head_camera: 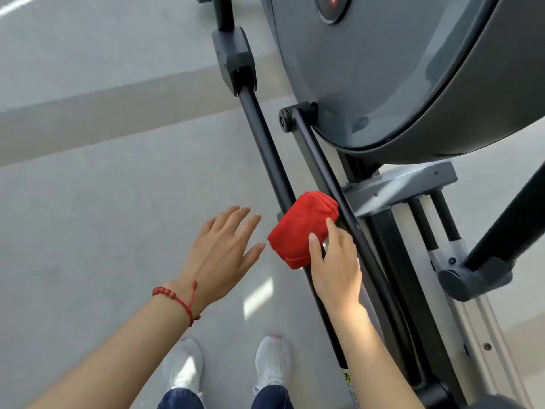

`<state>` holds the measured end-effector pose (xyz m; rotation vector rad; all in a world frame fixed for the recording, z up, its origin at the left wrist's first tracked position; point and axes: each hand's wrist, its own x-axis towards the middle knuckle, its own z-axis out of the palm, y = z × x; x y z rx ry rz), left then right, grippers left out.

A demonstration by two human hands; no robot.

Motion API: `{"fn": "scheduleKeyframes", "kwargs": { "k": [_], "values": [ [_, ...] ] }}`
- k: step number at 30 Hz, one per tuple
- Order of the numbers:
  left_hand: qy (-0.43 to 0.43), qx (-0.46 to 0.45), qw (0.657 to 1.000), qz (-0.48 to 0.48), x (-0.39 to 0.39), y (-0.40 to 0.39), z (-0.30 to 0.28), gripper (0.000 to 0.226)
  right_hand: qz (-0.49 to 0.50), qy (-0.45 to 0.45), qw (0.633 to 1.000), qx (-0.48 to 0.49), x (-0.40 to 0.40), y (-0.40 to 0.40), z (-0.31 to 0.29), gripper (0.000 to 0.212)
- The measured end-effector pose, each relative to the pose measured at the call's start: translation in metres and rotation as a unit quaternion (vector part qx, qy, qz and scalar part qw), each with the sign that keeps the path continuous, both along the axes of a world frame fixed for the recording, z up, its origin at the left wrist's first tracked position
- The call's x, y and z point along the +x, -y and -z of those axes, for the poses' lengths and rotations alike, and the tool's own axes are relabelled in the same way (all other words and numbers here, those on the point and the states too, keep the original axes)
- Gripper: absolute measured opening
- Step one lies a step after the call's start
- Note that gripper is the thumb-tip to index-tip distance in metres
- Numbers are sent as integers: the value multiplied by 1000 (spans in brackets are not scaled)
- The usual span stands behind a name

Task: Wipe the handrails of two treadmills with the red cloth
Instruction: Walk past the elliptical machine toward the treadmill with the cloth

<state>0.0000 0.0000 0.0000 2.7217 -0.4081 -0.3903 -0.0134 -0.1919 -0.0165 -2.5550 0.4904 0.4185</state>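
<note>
While we stand on the grey floor (88,202) in white shoes (272,361), our two arms reach forward toward the machine. Our left hand (219,252), with a red bracelet (180,299) at the wrist, hovers over the floor with fingers straight and spread, holding nothing, just beside the cloth. Our right hand (334,267) pinches the red cloth (302,228) between thumb and forefinger; the rest of its fingers are hidden behind the hand. The cloth is folded into a thick wad and sits against the nearer black bar (265,149), between it and the second bar (320,163) that runs beside it. Beyond, both bars climb to their joints by the big grey round housing (398,84).

We judge the wiping of this bar to be in hand, partway along its length. The next move seems to call for a firmer wrap of the cloth round the bar, then a steady slide along it, with the left hand free to steady or take over.
</note>
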Motion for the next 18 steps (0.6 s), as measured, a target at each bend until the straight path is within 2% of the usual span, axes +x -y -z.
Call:
{"fn": "scheduleKeyframes", "kwargs": {
  "k": [5, 9, 15, 18],
  "values": [
    [-18, 5, 1000, -6, -4, -3, 26, 54, 93, -11, 994, 53, 7, -5, 26, 57],
    [-30, 5, 1000, -8, -10, -7, 38, 54, 126, -7, 985, 114, 17, -13, 38, 58],
    [-46, -5, 999, 1, -19, -7, 46, 53, 213, -2, 959, 188, 35, -21, 53, 63],
    [-57, -11, 998, 0, -22, -6, 49, 52, 233, 13, 953, 193, 38, -26, 57, 66]
  ]
}}
